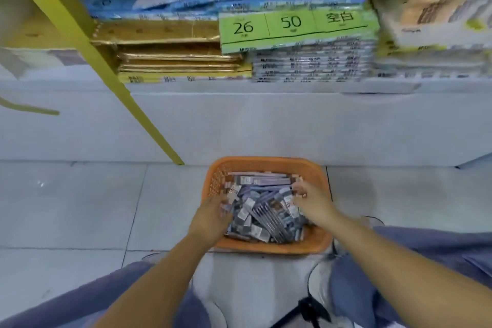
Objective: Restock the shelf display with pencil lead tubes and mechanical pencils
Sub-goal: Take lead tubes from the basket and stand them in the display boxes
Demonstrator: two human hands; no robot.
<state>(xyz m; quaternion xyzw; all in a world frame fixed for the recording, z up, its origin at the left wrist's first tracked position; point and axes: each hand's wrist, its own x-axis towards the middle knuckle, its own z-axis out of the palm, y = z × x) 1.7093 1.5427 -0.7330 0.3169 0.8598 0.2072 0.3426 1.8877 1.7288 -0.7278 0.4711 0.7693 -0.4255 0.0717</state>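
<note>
Both hands palm-down in orange basket [266, 164]: left hand [213, 214], right hand [311, 201] fingers curled among packets [266, 210]; grip unclear.

Orange plastic basket [266, 164] sits on pale floor tiles, close against the white shelf base. Perforated walls, rounded rim. It is filled with a loose heap of packaged pencil lead tubes and mechanical pencils [263, 210]: long flat grey-blue and purple packs with white barcode labels, lying criss-cross at mixed angles. A few packs lie straight along the far wall. Print too blurred to read.
</note>
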